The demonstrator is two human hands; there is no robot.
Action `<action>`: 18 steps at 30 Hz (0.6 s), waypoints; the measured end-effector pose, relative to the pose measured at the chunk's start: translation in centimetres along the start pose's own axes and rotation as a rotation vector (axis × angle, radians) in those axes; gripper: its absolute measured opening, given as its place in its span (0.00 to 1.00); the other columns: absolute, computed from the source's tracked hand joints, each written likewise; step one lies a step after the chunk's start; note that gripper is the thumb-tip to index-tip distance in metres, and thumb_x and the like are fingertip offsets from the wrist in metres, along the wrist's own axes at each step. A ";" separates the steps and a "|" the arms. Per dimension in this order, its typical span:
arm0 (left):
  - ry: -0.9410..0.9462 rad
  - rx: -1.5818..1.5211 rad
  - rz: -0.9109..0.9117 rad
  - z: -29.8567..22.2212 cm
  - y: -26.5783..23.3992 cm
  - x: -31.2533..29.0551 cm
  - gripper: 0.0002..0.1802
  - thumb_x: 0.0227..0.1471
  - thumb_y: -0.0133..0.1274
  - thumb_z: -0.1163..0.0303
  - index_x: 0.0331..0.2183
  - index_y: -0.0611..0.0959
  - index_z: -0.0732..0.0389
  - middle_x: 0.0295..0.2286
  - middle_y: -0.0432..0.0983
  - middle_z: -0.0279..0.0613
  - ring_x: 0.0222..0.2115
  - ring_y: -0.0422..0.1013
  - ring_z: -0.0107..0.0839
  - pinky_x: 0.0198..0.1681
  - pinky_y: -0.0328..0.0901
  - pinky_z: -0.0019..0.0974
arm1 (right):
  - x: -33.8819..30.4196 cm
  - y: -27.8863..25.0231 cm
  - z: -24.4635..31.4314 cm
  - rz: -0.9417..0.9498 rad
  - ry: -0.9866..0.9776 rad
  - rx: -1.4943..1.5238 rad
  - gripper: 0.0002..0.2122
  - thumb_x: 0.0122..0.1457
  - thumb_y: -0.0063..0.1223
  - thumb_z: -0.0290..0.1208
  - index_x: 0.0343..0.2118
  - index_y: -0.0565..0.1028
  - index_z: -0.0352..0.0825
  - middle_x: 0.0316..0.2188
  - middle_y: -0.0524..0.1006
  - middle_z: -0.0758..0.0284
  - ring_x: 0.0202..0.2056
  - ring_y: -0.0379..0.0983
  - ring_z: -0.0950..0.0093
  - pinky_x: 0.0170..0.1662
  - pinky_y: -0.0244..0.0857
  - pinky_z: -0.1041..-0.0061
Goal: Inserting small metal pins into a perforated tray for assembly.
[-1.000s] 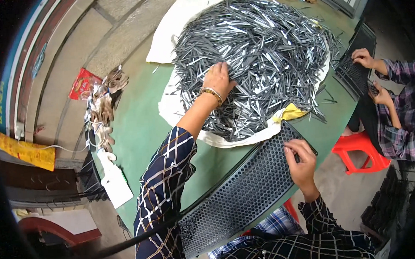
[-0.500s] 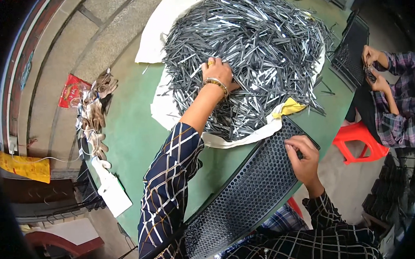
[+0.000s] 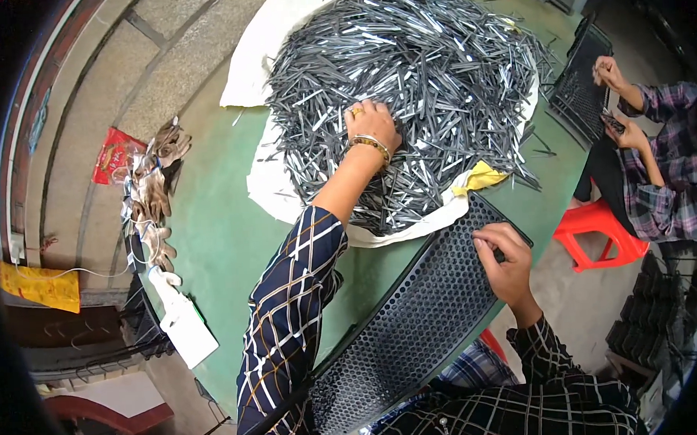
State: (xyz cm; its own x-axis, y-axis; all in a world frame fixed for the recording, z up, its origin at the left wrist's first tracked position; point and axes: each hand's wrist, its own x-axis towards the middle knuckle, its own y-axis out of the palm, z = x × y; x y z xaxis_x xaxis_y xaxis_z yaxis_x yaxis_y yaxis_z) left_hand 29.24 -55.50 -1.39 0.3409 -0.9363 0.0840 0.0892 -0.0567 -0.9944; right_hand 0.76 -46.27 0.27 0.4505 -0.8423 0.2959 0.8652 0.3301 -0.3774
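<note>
A large heap of thin dark grey strips (image 3: 434,50) lies on a white sack (image 3: 243,74) on the green table. My left hand (image 3: 373,125), with a ring and beaded bracelet, rests in the heap; its fingers are bent and their tips are hidden among the strips. In front of me a curved black perforated panel (image 3: 404,324) overhangs the near table edge. Over its right end is my right hand (image 3: 508,266), fingers curled and thumb near the forefinger. Something small and dark shows between them, too unclear to name.
Gloves (image 3: 157,195) and a white card (image 3: 190,337) lie along the table's left edge. At the right, a co-worker's hands (image 3: 629,131) are beside another black perforated panel (image 3: 580,87). A red stool (image 3: 598,234) stands there. Yellow cloth (image 3: 480,178) lies at the sack's near edge.
My left hand has shifted slightly to the right within the heap. My right hand stays over the panel with curled fingers. The co-worker's hands have moved apart, one rising toward their panel.
</note>
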 end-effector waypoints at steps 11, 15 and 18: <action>0.004 0.029 -0.047 -0.7 1.5 0.1 0.28 0.36 0.62 0.56 0.39 0.75 0.61 0.40 0.67 0.46 0.45 0.63 0.42 0.47 0.57 0.42 | 0.0 0.1 -0.2 -0.001 -0.023 -0.020 0.06 0.50 0.54 0.17 0.32 0.76 0.28 0.28 0.74 0.65 0.24 0.67 0.79 0.29 0.62 0.82; 0.033 0.009 -0.085 -0.4 2.5 0.4 0.29 0.36 0.63 0.55 0.39 0.74 0.60 0.39 0.67 0.45 0.44 0.65 0.41 0.47 0.57 0.42 | 0.1 -0.1 -0.1 0.011 -0.013 -0.028 0.06 0.50 0.53 0.17 0.32 0.76 0.28 0.28 0.74 0.65 0.25 0.68 0.79 0.29 0.63 0.82; 0.058 0.060 0.019 0.3 1.0 0.2 0.33 0.36 0.63 0.49 0.40 0.75 0.61 0.40 0.68 0.45 0.44 0.66 0.41 0.47 0.57 0.41 | 0.1 0.0 0.0 0.006 -0.017 -0.009 0.06 0.51 0.53 0.17 0.32 0.76 0.28 0.29 0.74 0.65 0.25 0.68 0.79 0.29 0.63 0.82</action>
State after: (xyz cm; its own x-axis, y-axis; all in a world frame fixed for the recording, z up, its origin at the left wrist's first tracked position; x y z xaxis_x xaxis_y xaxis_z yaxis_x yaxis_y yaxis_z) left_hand 29.67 -55.69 -2.29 0.2886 -0.9556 0.0595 0.1397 -0.0194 -0.9900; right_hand 0.81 -46.37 0.26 0.4595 -0.8329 0.3084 0.8605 0.3315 -0.3870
